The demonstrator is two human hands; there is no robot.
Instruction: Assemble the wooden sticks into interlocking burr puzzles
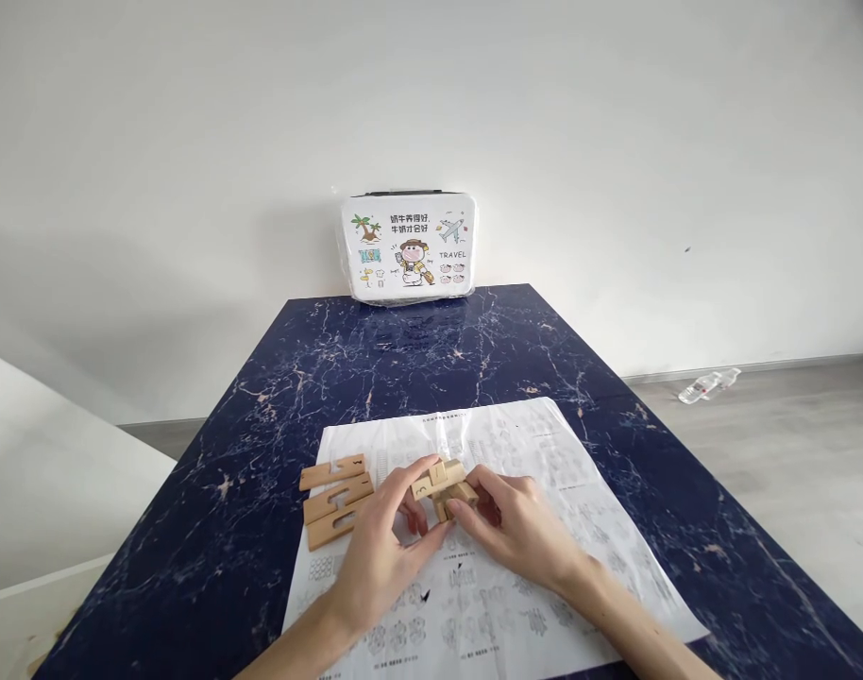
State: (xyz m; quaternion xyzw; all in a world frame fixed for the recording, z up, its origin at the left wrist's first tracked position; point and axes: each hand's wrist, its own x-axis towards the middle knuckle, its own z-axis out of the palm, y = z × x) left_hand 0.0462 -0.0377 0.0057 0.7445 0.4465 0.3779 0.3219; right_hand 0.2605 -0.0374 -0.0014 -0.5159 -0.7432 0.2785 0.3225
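Between my two hands is a small cluster of interlocked wooden puzzle pieces (440, 480), one of them marked with a numeral. My left hand (389, 534) grips its left side, thumb low and index finger along the top. On the right side, my right hand (516, 519) pinches the cluster between thumb and fingers. Left of my left hand lie three flat wooden pieces with cut-out slots: a top piece (332, 471), a middle piece (338, 497) and a lower piece (330, 529). Under the hands spreads a printed instruction sheet (580, 482) with many small drawings.
A dark blue marbled table (417, 364) carries everything. At its far edge a white case (364, 279) with cartoon prints leans by the wall. Plastic bottles (707, 385) lie on the floor to the right.
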